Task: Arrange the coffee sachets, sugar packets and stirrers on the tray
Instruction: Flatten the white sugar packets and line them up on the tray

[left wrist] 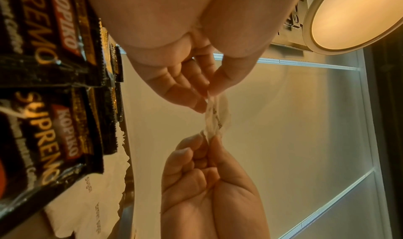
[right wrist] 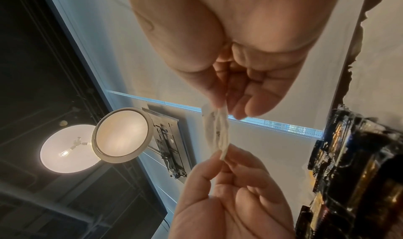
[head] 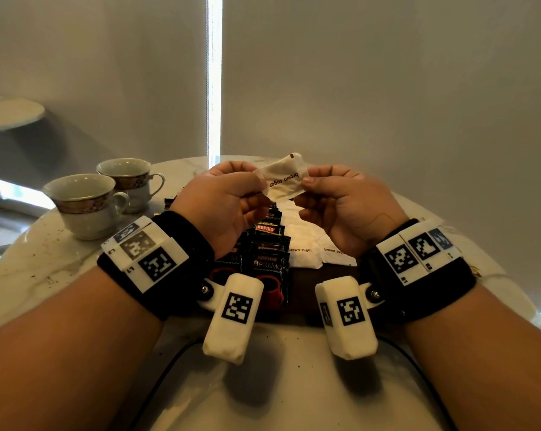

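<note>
Both hands hold one white brown sugar packet [head: 284, 179] up above the tray. My left hand [head: 232, 197] pinches its left end and my right hand [head: 334, 197] pinches its right end. The left wrist view shows the packet [left wrist: 216, 116] edge-on between the two pinches, as does the right wrist view, with the packet [right wrist: 217, 130] between both hands. Below them, black Kopiko coffee sachets [head: 266, 253] lie overlapped in a row on the dark tray [head: 306, 281]. More white sugar packets [head: 303, 250] lie to their right. No stirrers are visible.
Two ornate teacups [head: 85, 203] stand at the table's left, the second cup [head: 127, 178] behind the first. The white marble table [head: 45, 269] is round. Cables run over its near edge. A grey blind hangs behind.
</note>
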`<state>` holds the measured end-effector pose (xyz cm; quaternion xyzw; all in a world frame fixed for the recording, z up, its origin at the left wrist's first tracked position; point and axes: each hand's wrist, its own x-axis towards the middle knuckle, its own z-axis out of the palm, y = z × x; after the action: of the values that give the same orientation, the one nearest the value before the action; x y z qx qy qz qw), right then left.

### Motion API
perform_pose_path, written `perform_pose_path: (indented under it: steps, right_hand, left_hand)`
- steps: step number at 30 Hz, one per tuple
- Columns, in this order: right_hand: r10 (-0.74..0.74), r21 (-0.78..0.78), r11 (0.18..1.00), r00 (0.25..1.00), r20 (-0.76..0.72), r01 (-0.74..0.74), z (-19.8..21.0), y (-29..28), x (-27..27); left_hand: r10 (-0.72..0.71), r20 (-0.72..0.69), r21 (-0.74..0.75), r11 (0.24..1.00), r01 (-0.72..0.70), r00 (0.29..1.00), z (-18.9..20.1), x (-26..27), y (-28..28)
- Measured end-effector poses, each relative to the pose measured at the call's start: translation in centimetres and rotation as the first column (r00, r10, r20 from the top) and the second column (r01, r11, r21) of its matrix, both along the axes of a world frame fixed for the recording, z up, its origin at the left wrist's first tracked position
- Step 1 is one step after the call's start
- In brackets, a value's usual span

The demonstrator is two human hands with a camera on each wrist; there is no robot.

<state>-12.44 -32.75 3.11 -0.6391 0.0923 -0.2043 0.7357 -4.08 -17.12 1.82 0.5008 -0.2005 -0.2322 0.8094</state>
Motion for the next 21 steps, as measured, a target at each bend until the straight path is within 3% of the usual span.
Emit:
perform_pose_path:
  steps: [5,11,16,21]
  right_hand:
    - [-0.084,-0.034,0.996,0.996,0.014,0.084,-0.1,-0.1,0.4]
    - [-0.002,-0.085,0.996,0.999,0.034,0.005,0.2,0.8,-0.4]
    - [0.022,-0.021,1.000,0.999,0.048,-0.021,0.3,0.9,-0.5]
    - [0.057,-0.140,0.988,0.998,-0.033,-0.062,0.3,0.4,-0.6]
  left_hand:
    - [-0.065,0.020,0.161,0.985,0.061,0.998,-0.1,0.2,0.1]
    - [-0.209,0.017,0.104,0.973,0.206,0.978,0.1,-0.2,0.3]
    - [-0.101,0.053,0.085,0.992,0.096,0.994,0.3,-0.5,0.0]
    - [-0.049,0.054,0.018,0.999,0.048,0.997,0.3,-0.2,0.2]
